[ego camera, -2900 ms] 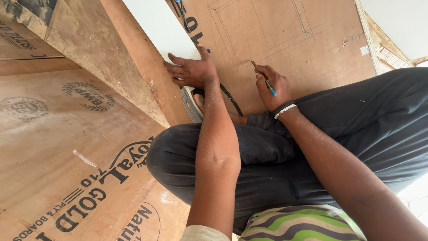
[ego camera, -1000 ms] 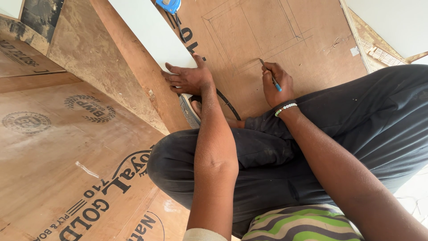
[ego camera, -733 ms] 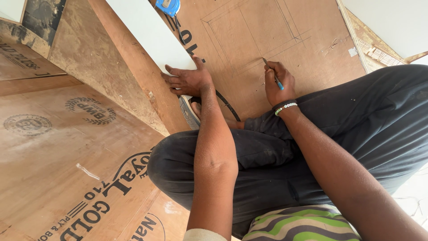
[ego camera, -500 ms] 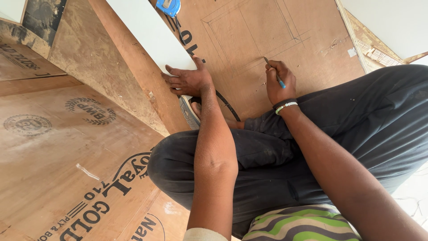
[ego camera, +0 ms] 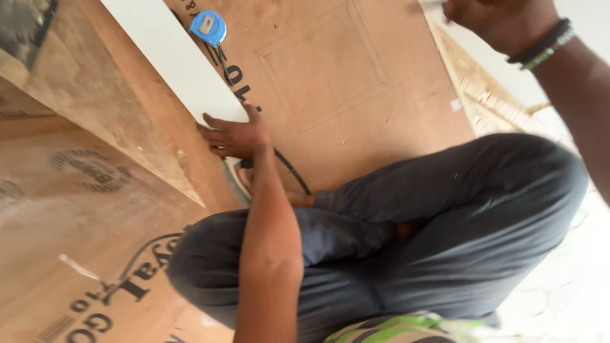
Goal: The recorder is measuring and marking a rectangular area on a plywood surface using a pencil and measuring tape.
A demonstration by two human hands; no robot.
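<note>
Now the right hand (ego camera: 502, 19) is lifting off the plywood sheet (ego camera: 356, 95) toward the far edge, fingers curled, pencil no longer visible, so marking is pausing, while the left hand (ego camera: 232, 134) is pressing flat, fingers spread, on the white board (ego camera: 171, 57) near the blue tape measure (ego camera: 207, 26)

The right hand (ego camera: 502, 19) lifts off the plywood sheet (ego camera: 381, 108) and rises to the upper frame edge; its pen is no longer visible. The blue tape measure (ego camera: 207, 27) comes fully into view.
</note>
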